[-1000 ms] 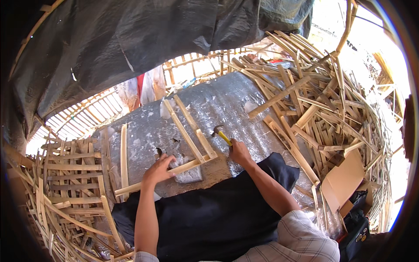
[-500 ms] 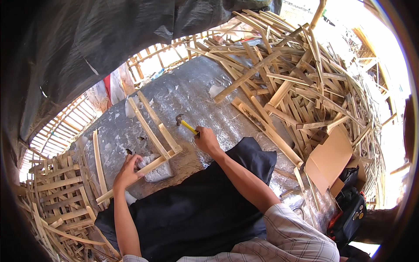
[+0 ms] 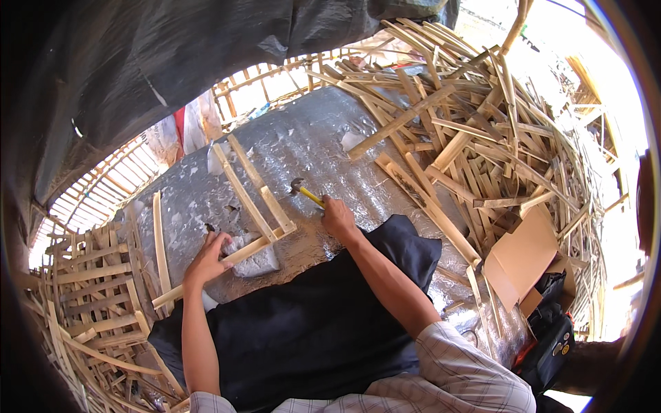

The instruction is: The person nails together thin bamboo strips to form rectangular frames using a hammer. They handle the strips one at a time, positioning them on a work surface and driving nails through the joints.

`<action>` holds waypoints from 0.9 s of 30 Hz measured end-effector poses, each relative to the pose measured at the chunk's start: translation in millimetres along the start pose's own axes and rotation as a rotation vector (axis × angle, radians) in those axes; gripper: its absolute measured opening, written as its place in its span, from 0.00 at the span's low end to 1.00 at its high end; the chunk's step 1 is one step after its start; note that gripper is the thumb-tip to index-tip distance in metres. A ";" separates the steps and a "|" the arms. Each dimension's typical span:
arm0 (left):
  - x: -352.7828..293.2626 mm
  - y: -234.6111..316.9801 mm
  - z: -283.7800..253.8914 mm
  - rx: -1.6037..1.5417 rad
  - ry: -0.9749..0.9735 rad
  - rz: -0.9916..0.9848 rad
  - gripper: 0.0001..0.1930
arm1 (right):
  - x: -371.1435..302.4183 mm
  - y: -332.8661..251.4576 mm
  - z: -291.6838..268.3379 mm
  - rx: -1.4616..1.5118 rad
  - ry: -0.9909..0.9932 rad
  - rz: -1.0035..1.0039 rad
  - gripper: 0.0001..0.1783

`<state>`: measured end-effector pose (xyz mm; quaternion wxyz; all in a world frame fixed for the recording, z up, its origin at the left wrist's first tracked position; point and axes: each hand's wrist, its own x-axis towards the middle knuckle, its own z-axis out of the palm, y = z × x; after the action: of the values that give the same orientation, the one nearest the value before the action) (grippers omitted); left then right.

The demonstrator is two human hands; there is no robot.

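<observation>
My right hand (image 3: 338, 219) is closed round the yellow handle of a claw hammer (image 3: 312, 196), its dark head pointing to the far left, just right of a bamboo frame. The frame has two long bamboo strips (image 3: 242, 191) running away from me, with a crosswise bamboo strip (image 3: 256, 249) at their near ends. My left hand (image 3: 206, 260) grips this cross strip left of the joint, thumb on the near side and fingers bent over it. A pale block (image 3: 256, 263) lies under the cross strip. Beyond my left fingers is a small dark object (image 3: 209, 227), too small to name.
Bamboo strips (image 3: 475, 148) lie heaped at the right, near an open cardboard box (image 3: 521, 258) and a black bag (image 3: 551, 351). A loose strip (image 3: 161, 241) and slatted bamboo pieces (image 3: 93, 289) lie left. Black cloth (image 3: 310, 327) covers my lap; silvery sheeting (image 3: 310, 131) lies underneath.
The whole view has shifted slightly. Both hands keep nearly the same places, the right with the hammer and the left on the cross strip.
</observation>
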<state>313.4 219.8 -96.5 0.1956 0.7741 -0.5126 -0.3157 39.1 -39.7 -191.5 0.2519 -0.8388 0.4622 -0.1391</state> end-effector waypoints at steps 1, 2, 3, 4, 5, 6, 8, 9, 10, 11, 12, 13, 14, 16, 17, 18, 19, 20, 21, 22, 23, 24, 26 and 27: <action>-1.5 -1.7 -0.7 0.013 -0.004 -0.006 0.29 | -0.8 0.6 -1.8 0.007 -0.001 -0.031 0.17; -0.1 0.3 0.7 0.028 -0.014 -0.009 0.28 | -1.7 3.0 -4.2 0.015 -0.001 -0.056 0.17; 0.9 2.7 1.2 0.042 -0.025 -0.011 0.28 | -1.2 4.5 -4.2 0.011 -0.023 -0.052 0.17; 0.9 4.7 0.5 0.030 -0.045 -0.031 0.28 | -0.2 5.4 -3.8 0.007 -0.045 -0.049 0.16; 0.4 2.6 0.2 0.037 -0.041 -0.029 0.28 | 0.6 3.9 -3.9 0.001 -0.067 -0.046 0.16; 0.5 -0.9 0.6 0.044 -0.037 -0.027 0.28 | 0.7 1.9 -3.3 -0.008 -0.089 -0.064 0.16; -0.5 -3.2 -1.6 0.041 -0.047 -0.034 0.28 | -1.3 -3.1 -2.8 -0.012 -0.128 -0.076 0.16; -1.8 -2.8 -2.9 0.045 -0.045 -0.044 0.28 | -2.1 -6.5 -3.3 -0.013 -0.145 -0.081 0.16; -2.8 -1.9 -4.6 0.051 -0.044 -0.052 0.28 | -2.5 -9.9 -2.8 -0.014 -0.139 -0.080 0.16; -0.6 0.8 -2.1 0.053 -0.050 -0.050 0.28 | -3.8 -4.6 -3.5 -0.022 -0.128 -0.070 0.16; 0.9 2.0 0.4 0.050 -0.043 -0.043 0.28 | -5.2 1.3 -4.6 -0.028 -0.115 -0.058 0.16; 1.4 2.0 3.2 0.048 -0.039 -0.033 0.28 | -5.3 5.8 -4.2 -0.012 -0.108 -0.061 0.16; 5.2 3.7 7.8 0.046 -0.042 -0.012 0.28 | -4.7 14.3 -1.8 0.001 -0.095 -0.054 0.16; 3.5 -5.8 8.3 0.056 -0.002 -0.002 0.29 | -3.4 12.1 1.4 0.006 -0.054 -0.074 0.15; 0.5 -10.9 6.1 0.061 0.022 -0.001 0.30 | -0.4 4.8 5.3 0.015 -0.023 -0.101 0.15; -0.2 -9.7 7.0 0.049 0.016 -0.013 0.30 | 1.4 2.5 7.8 0.021 0.005 -0.125 0.14; -0.8 -7.7 7.4 0.037 0.010 -0.027 0.30 | 0.8 3.9 7.5 0.026 0.031 -0.150 0.14; -2.0 -5.4 6.1 0.031 0.017 -0.050 0.30 | 1.7 6.0 8.5 0.046 0.035 -0.140 0.13; -0.7 -4.4 7.4 0.034 0.014 -0.030 0.31 | 2.4 8.1 9.4 0.066 0.037 -0.134 0.13; 0.8 -3.9 9.0 0.036 0.013 -0.012 0.31 | 2.8 10.9 9.8 0.084 0.036 -0.129 0.12; 1.6 -4.0 8.2 0.040 0.016 0.003 0.31 | 3.2 14.2 12.1 0.065 0.017 -0.146 0.12; 1.9 -3.8 7.7 0.043 0.015 0.007 0.31 | 2.6 17.8 14.3 0.044 -0.005 -0.163 0.12; 1.9 -3.6 6.9 0.046 0.012 0.010 0.31 | 2.2 19.8 17.7 0.022 -0.048 -0.178 0.12; 1.2 -3.1 5.7 0.050 0.003 -0.001 0.30 | 2.0 18.9 18.5 0.020 -0.069 -0.174 0.12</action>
<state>311.8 220.0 -102.9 0.1770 0.7796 -0.5195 -0.3018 35.5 -44.4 -217.4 0.2632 -0.8775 0.3772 -0.1362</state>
